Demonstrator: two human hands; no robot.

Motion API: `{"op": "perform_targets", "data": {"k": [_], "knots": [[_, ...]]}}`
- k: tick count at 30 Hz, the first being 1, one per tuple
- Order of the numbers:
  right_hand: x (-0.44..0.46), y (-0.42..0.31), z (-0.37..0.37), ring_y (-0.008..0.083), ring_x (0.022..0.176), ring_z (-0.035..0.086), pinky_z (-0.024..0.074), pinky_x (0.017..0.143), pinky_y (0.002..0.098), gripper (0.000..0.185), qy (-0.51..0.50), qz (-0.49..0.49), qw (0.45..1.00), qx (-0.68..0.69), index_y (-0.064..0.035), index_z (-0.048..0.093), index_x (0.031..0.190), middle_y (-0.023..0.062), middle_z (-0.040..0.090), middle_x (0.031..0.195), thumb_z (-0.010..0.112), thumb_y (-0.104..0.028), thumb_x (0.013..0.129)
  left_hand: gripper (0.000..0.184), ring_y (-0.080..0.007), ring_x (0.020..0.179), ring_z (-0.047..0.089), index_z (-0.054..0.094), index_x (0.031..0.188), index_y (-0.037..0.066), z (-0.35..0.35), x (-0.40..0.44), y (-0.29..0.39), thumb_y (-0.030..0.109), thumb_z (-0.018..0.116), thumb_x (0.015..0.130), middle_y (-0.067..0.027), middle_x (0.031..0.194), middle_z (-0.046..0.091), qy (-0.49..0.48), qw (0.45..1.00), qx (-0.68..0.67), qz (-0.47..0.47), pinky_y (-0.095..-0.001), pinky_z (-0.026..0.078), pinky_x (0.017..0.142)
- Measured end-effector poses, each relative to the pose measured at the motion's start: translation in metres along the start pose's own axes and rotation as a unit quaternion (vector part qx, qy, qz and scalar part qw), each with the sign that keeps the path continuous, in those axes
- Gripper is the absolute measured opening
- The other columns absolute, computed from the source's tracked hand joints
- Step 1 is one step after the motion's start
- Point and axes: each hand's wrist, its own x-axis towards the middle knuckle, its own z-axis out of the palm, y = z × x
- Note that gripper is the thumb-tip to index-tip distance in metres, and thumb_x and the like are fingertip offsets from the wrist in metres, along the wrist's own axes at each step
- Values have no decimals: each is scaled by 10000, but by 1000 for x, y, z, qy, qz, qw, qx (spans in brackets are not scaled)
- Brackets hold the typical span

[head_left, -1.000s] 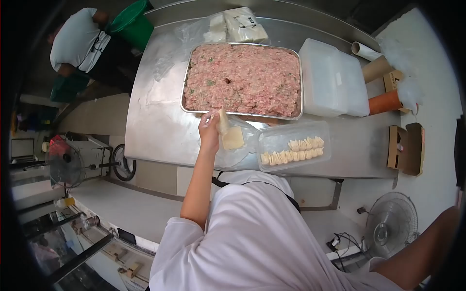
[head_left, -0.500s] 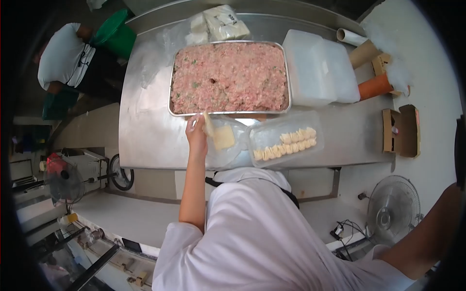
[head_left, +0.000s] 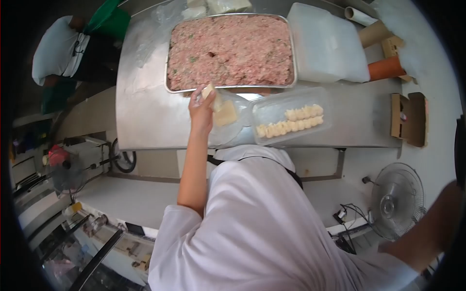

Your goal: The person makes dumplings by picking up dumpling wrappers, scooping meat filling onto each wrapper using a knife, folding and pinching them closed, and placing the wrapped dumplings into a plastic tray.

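My left hand [head_left: 201,109] is closed around a pale dough wrapper [head_left: 209,92] at the near edge of a metal tray [head_left: 293,51]. Minced meat filling [head_left: 233,53] with green flecks fills that tray. Just right of the hand, square wrappers [head_left: 225,114] lie on clear plastic on the steel table. Farther right, a clear plastic container [head_left: 272,107] holds two rows of folded dumplings [head_left: 290,126]. My right arm [head_left: 432,228] reaches up at the right edge of the view, and its hand is out of the picture.
Stacked translucent plastic boxes [head_left: 325,46] stand right of the tray. Rolls [head_left: 361,17] and an open cardboard box [head_left: 410,119] lie farther right. A floor fan [head_left: 388,206] stands at lower right. Another person [head_left: 56,51] is at upper left beside a green bin [head_left: 107,24].
My view has tilted, so the table and tray sit higher in the picture. The left hand still holds the wrapper by the tray, now turned more over the wrappers.
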Motion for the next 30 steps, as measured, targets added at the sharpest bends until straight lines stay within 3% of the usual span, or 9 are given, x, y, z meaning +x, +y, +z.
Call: {"op": "perform_targets", "data": {"k": [5,9,10,11,12,17,23,27,30], "knots": [[-28,-68,-27,174,875,549,457,811,318,181,-103,-46,988,102,-64,547,1096,64,576,982,439,-91,954,481,-207,1056,626,446,1273,19,-1,-9,0,-48,683,860,-140,1159,626,-29,998,-53,-31,-320,528,905],[-126,-64,36,177,880,548,456,816,322,180,-320,56,930,169,-65,544,1094,65,574,986,433,-83,953,406,-184,1031,633,454,1216,39,-8,-11,-4,-19,672,879,-99,1116,632,-75,984,-154,-58,-319,536,899],[-151,-65,55,218,914,570,464,808,346,171,-417,81,901,92,-39,530,1077,118,568,1000,447,-50,927,406,-184,1031,633,454,1216,39,-9,-13,-6,-19,672,879,-99,1116,632,-73,984,-155,-56,-319,536,899],[-190,-43,90,372,912,619,480,751,428,261,-417,37,903,100,-53,514,1101,197,626,957,447,37,865,358,-175,1018,633,471,1189,41,-9,-13,-10,-1,664,890,-89,1100,630,-60,988,-131,-51,-318,535,893],[-218,-41,111,407,917,624,480,751,475,270,-422,69,901,67,-54,535,1097,205,651,960,430,33,864,311,-167,1005,634,488,1162,42,-7,-13,-12,17,655,902,-78,1084,628,-48,992,-105,-47,-317,534,886],[-293,-27,180,381,881,648,498,729,493,299,-391,58,918,10,-73,604,1065,161,680,941,472,23,815,238,-167,1014,624,506,1159,33,11,-16,-16,59,595,940,-75,1111,606,-66,996,-37,-43,-316,521,872],[-296,-43,201,374,825,664,506,690,502,261,-418,27,908,15,-68,655,1009,164,691,874,496,-32,805,247,-213,1082,608,491,1181,10,24,-14,-17,45,555,945,-105,1147,592,-49,996,-55,-50,-357,505,936],[-296,-38,207,380,815,658,511,691,487,191,-456,72,887,17,-49,684,942,184,690,866,538,-73,820,273,-242,1076,619,485,1200,8,19,-6,-20,36,551,937,-121,1165,593,22,995,-72,-59,-374,520,936],[-306,-20,215,312,756,679,520,673,416,132,-420,152,883,143,-24,690,893,171,697,817,607,-102,829,290,-253,1066,628,486,1212,10,14,-2,-26,42,556,933,-130,1169,599,38,993,-82,-79,-379,531,925]]}}
